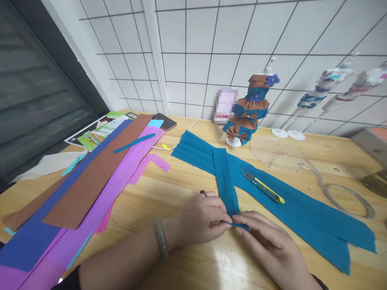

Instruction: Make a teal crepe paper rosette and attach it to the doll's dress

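Toward the front edge of the pale wooden table (145, 201), pinching one narrow teal cloth strip (225, 181) by its near end, fingertips together on left hand (208, 219) and right hand (269, 237). Probably folding or rolling that end; next, calls for a firm hold and even creases. Counted: one strip, across wide teal cloth (302, 205), layers unclear; one pair of yellow-and-green snips (263, 187) on that cloth; toward the back edge, one ruffled teal-and-brown form (246, 110), two white stands (319, 89).
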`<action>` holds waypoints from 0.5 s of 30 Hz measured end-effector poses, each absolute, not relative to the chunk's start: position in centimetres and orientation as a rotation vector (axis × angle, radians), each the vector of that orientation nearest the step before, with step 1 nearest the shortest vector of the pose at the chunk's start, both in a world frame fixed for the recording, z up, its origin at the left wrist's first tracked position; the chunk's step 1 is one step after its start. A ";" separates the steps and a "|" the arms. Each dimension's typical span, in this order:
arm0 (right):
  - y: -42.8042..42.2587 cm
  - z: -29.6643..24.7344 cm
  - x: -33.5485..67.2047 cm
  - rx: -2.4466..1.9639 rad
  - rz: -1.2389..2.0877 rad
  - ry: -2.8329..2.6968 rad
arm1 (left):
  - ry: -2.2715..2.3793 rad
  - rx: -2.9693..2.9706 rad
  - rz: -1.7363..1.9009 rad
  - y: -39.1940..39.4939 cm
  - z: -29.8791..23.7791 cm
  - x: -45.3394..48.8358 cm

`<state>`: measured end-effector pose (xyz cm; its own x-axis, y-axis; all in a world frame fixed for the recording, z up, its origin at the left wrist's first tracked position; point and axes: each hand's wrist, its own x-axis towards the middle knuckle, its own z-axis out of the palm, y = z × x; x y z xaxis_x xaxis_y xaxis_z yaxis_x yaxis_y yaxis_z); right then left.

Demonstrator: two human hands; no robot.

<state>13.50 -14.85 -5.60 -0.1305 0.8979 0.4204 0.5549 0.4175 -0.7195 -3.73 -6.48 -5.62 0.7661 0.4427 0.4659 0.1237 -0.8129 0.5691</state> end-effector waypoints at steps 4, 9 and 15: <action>-14.9 -5.4 13.5 -1.253 0.494 -1.807 | 0.401 2.448 0.805 -6.4 -5.7 -3.7; -15.2 -5.1 13.6 -1.237 0.488 -1.801 | 0.410 2.320 0.827 -6.4 -5.6 -3.8; -15.1 -5.1 13.9 -1.276 0.562 -1.771 | 0.436 2.267 0.846 -6.3 -5.3 -3.8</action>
<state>13.88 -15.13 -5.08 -0.1085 0.9190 0.3791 0.5322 0.3758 -0.7586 -3.78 -6.29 -5.35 0.7337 0.5077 0.4516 0.0736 -0.7201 0.6900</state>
